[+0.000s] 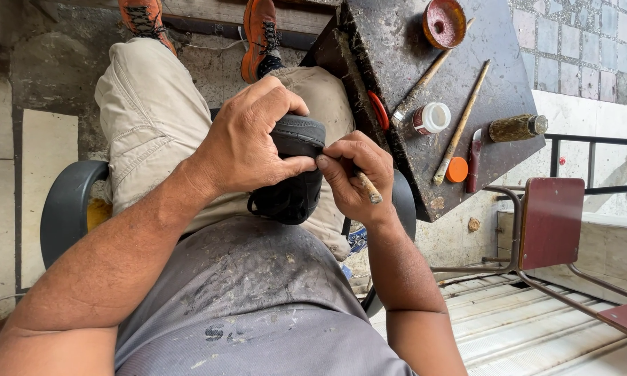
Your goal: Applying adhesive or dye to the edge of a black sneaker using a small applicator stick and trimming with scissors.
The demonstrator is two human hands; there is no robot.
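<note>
Stained concrete underfoot, a dark worktable (466, 63) just right of the grip. Left hand (247, 136) clamps the black shoe (292, 181) on the lap; right hand (352, 177) pinches a wooden-handled tool (368, 186) at its edge — work looks midway, the edge unfinished.

Dark, stained square worktable (397, 42) with round red-brown bowl (443, 22), small white-capped jar (432, 118), orange round lid (457, 170), two long wooden sticks (461, 124), olive bottle lying flat (517, 127). Maroon metal-framed chair (551, 221) beside.
</note>
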